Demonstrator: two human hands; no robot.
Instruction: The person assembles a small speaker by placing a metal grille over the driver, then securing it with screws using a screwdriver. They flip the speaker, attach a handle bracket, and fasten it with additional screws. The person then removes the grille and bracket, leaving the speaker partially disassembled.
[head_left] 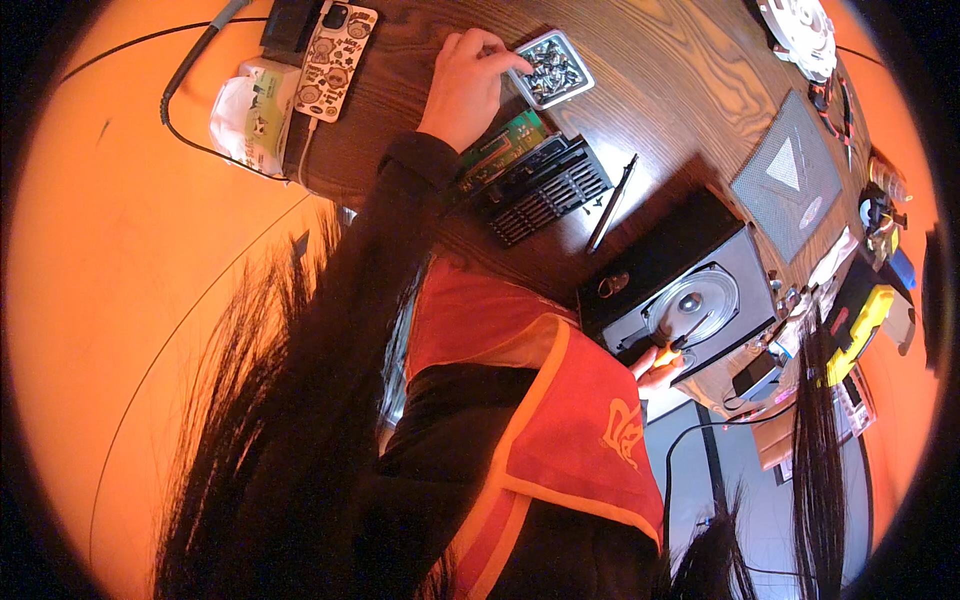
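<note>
At the far side of the table my left hand reaches to a small white tray full of small metal screws. Its fingers are curled together, with thumb and fingertips at the tray's left edge; whatever is pinched there is too small to make out. My right hand, mostly hidden by my apron, is closed around a screwdriver with an orange-yellow handle. The shaft points over the round cone of a black speaker box, which lies with its grey driver side showing.
Between the hands lie a black screwdriver bit case, a green circuit board and a thin black pen-like tool. A phone and a tissue pack are far left. A grey mesh panel and a yellow tool lie right.
</note>
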